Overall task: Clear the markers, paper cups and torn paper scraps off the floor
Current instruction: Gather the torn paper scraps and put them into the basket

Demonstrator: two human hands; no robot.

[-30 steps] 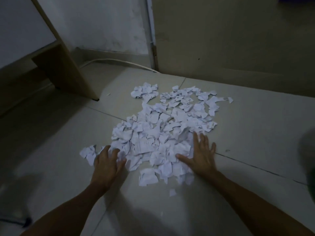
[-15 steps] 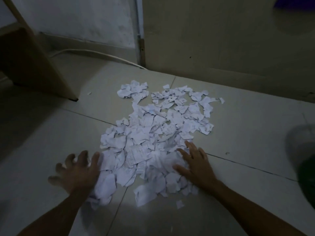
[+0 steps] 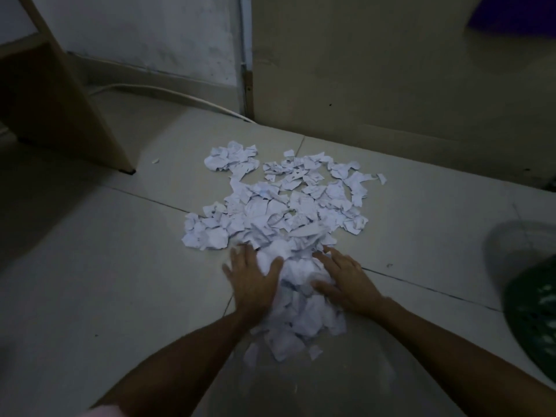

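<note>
Several torn white paper scraps point(image 3: 279, 203) lie spread over the tiled floor in the middle of the view. Their near part is bunched into a heap point(image 3: 296, 299) between my hands. My left hand point(image 3: 252, 278) presses flat against the heap's left side, fingers straight and spread. On the heap's right side my right hand point(image 3: 346, 281) rests with fingers stretched over the scraps. No markers or paper cups are in view.
A wooden furniture panel point(image 3: 75, 100) stands at the back left. A white cable point(image 3: 168, 93) runs along the wall base. A door point(image 3: 391, 70) fills the back right. A dark green basket point(image 3: 535, 314) sits at the right edge.
My left hand has swept in from the far left, pushing scraps toward the right hand. The near scraps are now bunched into a heap between both hands.
</note>
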